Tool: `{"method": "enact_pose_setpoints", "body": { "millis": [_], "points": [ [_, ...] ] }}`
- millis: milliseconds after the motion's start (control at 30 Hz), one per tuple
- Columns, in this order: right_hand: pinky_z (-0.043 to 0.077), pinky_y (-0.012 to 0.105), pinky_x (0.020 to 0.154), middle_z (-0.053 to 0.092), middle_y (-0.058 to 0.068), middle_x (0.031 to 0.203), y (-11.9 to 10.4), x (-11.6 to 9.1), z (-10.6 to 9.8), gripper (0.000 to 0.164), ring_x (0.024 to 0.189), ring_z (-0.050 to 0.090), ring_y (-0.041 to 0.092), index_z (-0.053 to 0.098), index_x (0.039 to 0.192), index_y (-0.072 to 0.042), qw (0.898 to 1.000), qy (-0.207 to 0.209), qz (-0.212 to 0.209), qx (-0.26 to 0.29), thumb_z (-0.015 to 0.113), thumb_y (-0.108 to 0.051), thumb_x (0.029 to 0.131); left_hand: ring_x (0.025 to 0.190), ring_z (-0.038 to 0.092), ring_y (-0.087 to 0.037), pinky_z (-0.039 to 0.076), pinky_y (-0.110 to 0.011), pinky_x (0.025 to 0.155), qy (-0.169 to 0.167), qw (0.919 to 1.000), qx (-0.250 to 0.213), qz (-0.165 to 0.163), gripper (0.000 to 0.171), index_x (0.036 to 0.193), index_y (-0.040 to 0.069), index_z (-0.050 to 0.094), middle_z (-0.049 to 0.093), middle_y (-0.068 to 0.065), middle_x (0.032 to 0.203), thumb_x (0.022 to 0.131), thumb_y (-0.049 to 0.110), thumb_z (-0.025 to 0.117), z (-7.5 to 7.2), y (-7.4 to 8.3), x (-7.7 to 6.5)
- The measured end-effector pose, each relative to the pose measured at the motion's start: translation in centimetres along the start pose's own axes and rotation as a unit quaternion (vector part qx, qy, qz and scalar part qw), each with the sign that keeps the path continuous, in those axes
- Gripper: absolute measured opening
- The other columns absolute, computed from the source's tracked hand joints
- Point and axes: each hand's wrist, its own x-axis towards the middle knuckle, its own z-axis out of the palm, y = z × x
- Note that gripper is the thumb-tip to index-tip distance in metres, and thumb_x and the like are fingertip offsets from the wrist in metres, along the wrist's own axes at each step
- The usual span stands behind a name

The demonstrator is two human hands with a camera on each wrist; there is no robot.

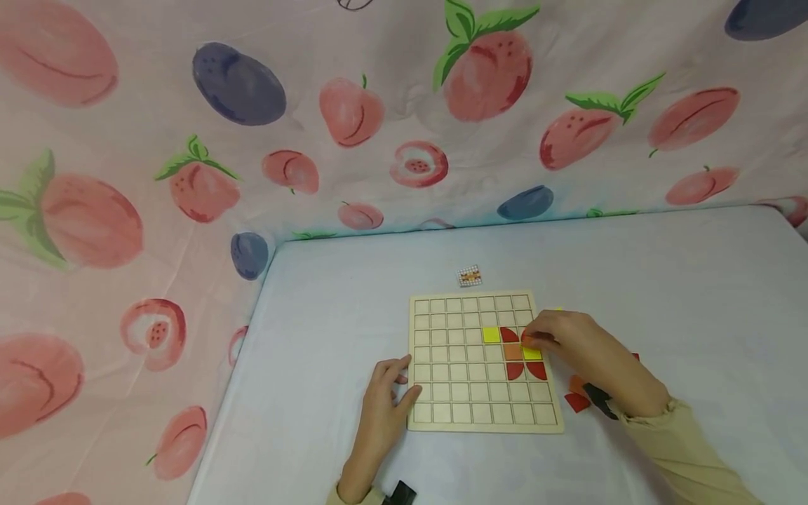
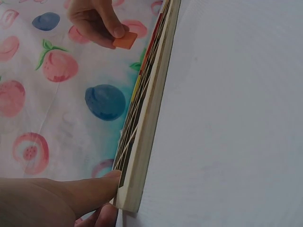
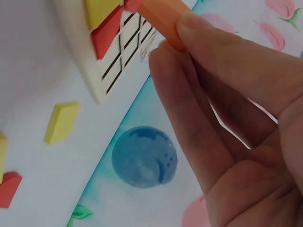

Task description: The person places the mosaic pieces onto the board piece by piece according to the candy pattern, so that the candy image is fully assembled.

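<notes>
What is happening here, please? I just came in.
A person's right hand pinches an orange piece over a gridded board; the left hand touches the board's left edge. Red pieces, yellow pieces and another orange piece lie on the board. Loose pieces lie to its right, a small card past its far edge.

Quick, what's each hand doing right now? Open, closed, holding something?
Left hand: open, touching the edge of the gridded board.
Right hand: closed, pinching an orange piece.
</notes>
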Motion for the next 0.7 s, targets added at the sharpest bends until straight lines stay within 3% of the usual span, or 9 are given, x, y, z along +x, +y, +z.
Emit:
{"method": "enact_pose_setpoints", "body": {
  "millis": [267, 467, 700],
  "points": [
    [0.057, 0.032, 0.072, 0.071, -0.003, 0.084, -0.9, 1.3, 0.6, 0.012, 0.077, 0.065, 0.014, 0.076, 0.090, -0.006, 1.000, -0.020, -0.022, 0.009, 0.081, -0.008, 0.079, 0.087, 0.051, -0.010, 0.042, -0.021, 0.070, -0.002, 1.0000, -0.001, -0.001, 0.049, 0.133, 0.005, 0.060, 0.056, -0.003, 0.117, 0.087, 0.009, 0.075, -0.1, 0.2, 0.0],
    [0.055, 0.028, 0.070, 0.069, -0.005, 0.082, -1.3, 2.1, 1.4, 0.006, 0.074, 0.060, 0.011, 0.075, 0.088, -0.008, 0.998, -0.029, -0.041, 0.035, 0.079, -0.009, 0.083, 0.087, 0.051, -0.010, 0.042, -0.021, 0.070, -0.002, 1.0000, -0.001, -0.003, 0.049, 0.133, 0.005, 0.060, 0.056, -0.003, 0.117, 0.087, 0.009, 0.075, -0.1, 0.1, 0.0],
    [0.056, 0.028, 0.071, 0.070, -0.002, 0.085, -1.8, 2.5, 2.5, 0.009, 0.076, 0.061, 0.012, 0.077, 0.091, -0.008, 0.998, -0.042, -0.031, 0.036, 0.079, -0.011, 0.083, 0.088, 0.050, -0.009, 0.043, -0.021, 0.071, -0.008, 0.9998, -0.009, -0.017, 0.050, 0.135, 0.005, 0.059, 0.056, -0.002, 0.118, 0.088, 0.009, 0.075, -0.1, 0.2, 0.0]
  ]
}}
